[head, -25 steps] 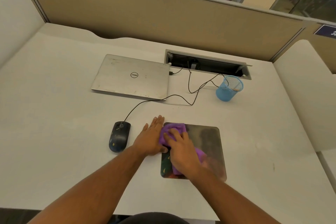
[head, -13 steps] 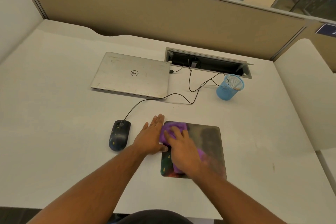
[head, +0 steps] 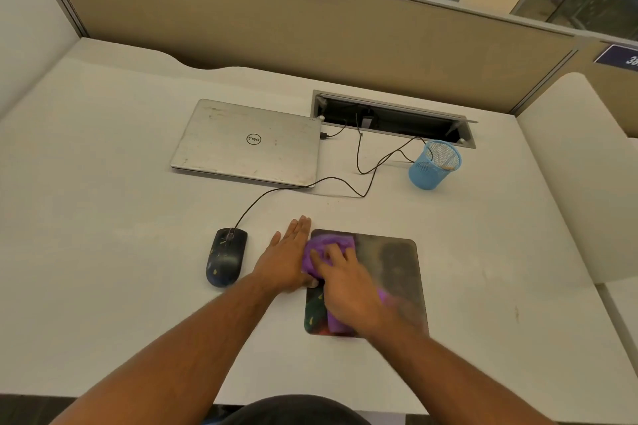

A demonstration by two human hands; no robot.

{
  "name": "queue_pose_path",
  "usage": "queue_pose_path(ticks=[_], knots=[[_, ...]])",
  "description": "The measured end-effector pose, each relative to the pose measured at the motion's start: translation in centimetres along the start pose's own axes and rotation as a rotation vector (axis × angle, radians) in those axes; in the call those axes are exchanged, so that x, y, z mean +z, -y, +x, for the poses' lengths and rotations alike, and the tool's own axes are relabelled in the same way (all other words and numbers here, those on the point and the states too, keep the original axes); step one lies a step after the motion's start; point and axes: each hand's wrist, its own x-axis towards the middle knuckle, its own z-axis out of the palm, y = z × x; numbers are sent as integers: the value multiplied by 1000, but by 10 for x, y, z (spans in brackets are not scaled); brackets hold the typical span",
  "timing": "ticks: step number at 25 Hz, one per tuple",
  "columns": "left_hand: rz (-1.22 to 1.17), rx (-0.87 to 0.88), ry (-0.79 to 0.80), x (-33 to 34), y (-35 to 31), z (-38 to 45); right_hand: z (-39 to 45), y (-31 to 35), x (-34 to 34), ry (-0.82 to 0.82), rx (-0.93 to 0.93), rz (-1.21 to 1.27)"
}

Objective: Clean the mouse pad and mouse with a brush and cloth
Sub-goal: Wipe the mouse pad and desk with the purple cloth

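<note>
We see right hand [head: 348,290] pressing cloth [head: 326,247] on mouse pad [head: 397,272]; left hand [head: 288,259] flat, fingers spread, bracing its edge | risk: pad may slide if bracing slackens

We see a shiny mouse pad [head: 393,272] with a purple cloth [head: 328,245] on it; the dark mouse [head: 226,257] lies left of the pad.
</note>
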Motion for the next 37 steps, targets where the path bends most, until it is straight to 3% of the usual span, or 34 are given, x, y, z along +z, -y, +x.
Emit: queue_pose_path(ticks=[2, 5, 8, 11, 14, 19, 22, 26, 32, 37], knots=[[28, 13, 14, 0, 0, 0, -20, -15, 8, 15, -15, 37], [75, 16, 63, -2, -2, 4, 6, -43, -11, -28, 159, 23], [80, 5, 81, -3, -3, 5, 33, -29, -29, -18, 246, 38], [54, 7, 62, -1, -1, 6, 10, 4, -8, 18, 189, 83], [80, 4, 75, 0, 1, 8, -34, -8, 10, -20, 100, 114], [93, -14, 94, 0, 0, 9, 1, -51, -18, -51, 355, 77], [89, -10, 89, 0, -1, 8, 17, -14, -21, 11, 266, 102], [99, 5, 85, 0, 1, 8, -29, 0, 7, 24, 148, 100], [110, -15, 103, 0, 1, 10, -7, -59, -21, -24, 439, 69], [111, 2, 126, -1, 1, 10, -15, 3, -1, 35, 165, 103]])
